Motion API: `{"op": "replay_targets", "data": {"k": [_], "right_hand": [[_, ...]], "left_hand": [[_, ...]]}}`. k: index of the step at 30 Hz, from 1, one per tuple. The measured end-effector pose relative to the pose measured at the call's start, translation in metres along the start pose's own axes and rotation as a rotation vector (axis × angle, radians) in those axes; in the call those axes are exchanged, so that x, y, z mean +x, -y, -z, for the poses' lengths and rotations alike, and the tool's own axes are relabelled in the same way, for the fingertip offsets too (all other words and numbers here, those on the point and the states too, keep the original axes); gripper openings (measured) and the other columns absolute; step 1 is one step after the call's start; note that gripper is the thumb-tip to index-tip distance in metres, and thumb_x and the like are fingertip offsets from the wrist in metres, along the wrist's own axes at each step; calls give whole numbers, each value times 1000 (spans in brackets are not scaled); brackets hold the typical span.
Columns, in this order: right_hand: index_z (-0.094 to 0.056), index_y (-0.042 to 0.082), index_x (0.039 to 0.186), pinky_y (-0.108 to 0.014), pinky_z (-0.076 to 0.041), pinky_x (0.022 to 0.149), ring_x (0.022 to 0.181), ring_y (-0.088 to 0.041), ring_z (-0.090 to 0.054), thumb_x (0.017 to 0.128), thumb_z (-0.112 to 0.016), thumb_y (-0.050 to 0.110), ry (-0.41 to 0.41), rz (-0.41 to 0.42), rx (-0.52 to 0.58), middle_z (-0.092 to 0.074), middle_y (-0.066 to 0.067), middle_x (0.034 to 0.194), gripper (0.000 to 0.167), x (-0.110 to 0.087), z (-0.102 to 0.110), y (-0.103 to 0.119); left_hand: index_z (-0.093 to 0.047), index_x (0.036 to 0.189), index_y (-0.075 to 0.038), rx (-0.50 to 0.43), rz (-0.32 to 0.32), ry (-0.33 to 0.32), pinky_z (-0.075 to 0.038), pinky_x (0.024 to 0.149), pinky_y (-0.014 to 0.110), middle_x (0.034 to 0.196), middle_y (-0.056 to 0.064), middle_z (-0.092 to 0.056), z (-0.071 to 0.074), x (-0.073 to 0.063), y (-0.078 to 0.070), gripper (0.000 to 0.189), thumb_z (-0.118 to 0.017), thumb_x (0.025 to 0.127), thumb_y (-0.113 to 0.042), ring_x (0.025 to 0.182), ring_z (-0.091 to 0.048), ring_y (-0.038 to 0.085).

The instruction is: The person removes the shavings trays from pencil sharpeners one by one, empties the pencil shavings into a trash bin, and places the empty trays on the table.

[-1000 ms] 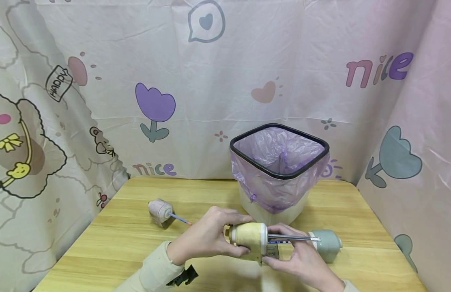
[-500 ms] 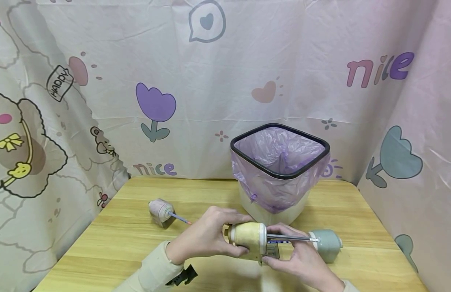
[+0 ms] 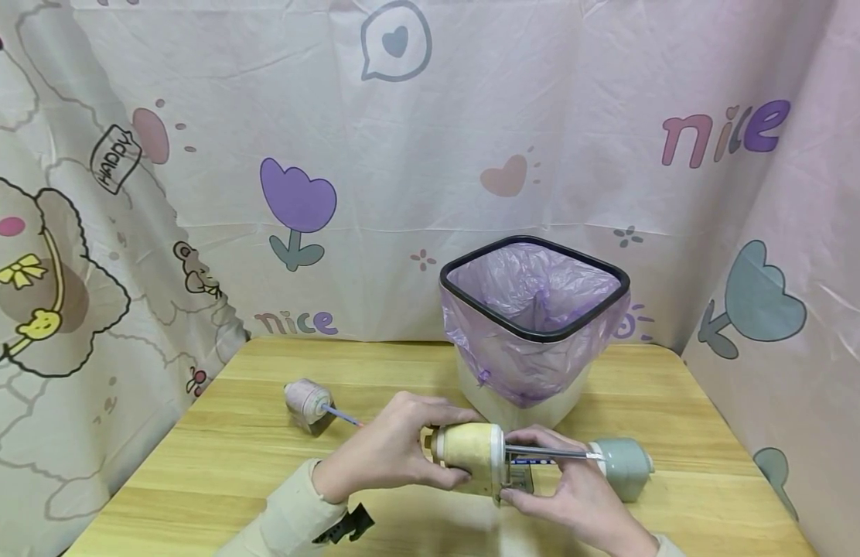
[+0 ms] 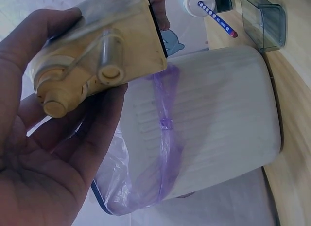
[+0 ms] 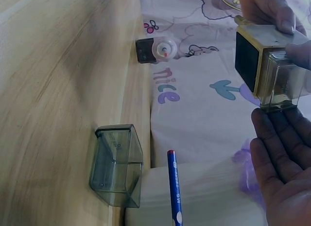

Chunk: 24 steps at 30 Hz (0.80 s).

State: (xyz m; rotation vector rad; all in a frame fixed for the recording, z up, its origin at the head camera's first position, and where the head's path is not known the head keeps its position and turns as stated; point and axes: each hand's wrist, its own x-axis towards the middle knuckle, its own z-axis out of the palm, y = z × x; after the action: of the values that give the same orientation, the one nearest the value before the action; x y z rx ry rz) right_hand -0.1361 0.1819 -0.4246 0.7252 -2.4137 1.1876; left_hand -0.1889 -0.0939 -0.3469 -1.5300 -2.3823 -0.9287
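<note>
My left hand (image 3: 391,449) grips a yellow crank pencil sharpener (image 3: 474,447) by its body, above the table, with thumb and fingers on opposite sides. My right hand (image 3: 579,495) pinches the sharpener's clear shavings drawer (image 5: 282,82), which sticks partway out of the body in the right wrist view. From the sharpener's front a long thin grey shaft (image 3: 551,452) points to the right, over the right hand. The left wrist view shows the crank (image 4: 112,60) at its back. Below the hands, another clear drawer (image 5: 116,165) sits on the table.
A grey-green sharpener (image 3: 622,468) stands beyond the right hand, a blue dotted pencil (image 5: 175,187) in it. A pink sharpener (image 3: 307,402) holding a pencil stands at the left. Behind the hands is a white bin (image 3: 472,383) with a purple liner and black rim.
The left hand and the yellow sharpener have shifted slightly left, while the right hand stays nearly in place. The gap between the sharpener's front and the right fingers has widened a little.
</note>
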Motion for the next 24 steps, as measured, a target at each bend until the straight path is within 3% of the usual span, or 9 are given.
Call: {"op": "replay_targets", "data": {"k": [11, 20, 24], "right_hand": [[-70, 36, 127, -28, -60, 98, 111, -3, -71, 80, -97, 30, -14, -12, -1, -74, 20, 123, 55, -2, 1, -1], [-70, 37, 126, -28, -61, 97, 110, -3, -72, 79, -97, 28, -15, -5, 11, -74, 20, 122, 55, -1, 3, -2], [-73, 33, 124, -27, -61, 96, 108, -3, -72, 78, -98, 25, -54, -22, 7, -76, 18, 119, 52, -4, 10, -4]], "left_hand": [[-77, 122, -19, 7, -24, -2, -50, 70, 5, 98, -10, -76, 0, 3, 1, 47, -94, 79, -22, 82, -58, -8], [-77, 127, -21, -2, 18, -13, -53, 73, 8, 107, -11, -79, 5, -2, 4, 52, -94, 78, -23, 86, -63, -5], [-77, 127, -20, 9, 52, -42, -56, 74, 12, 110, -10, -79, 13, -8, 8, 53, -95, 77, -22, 88, -64, -3]]}}
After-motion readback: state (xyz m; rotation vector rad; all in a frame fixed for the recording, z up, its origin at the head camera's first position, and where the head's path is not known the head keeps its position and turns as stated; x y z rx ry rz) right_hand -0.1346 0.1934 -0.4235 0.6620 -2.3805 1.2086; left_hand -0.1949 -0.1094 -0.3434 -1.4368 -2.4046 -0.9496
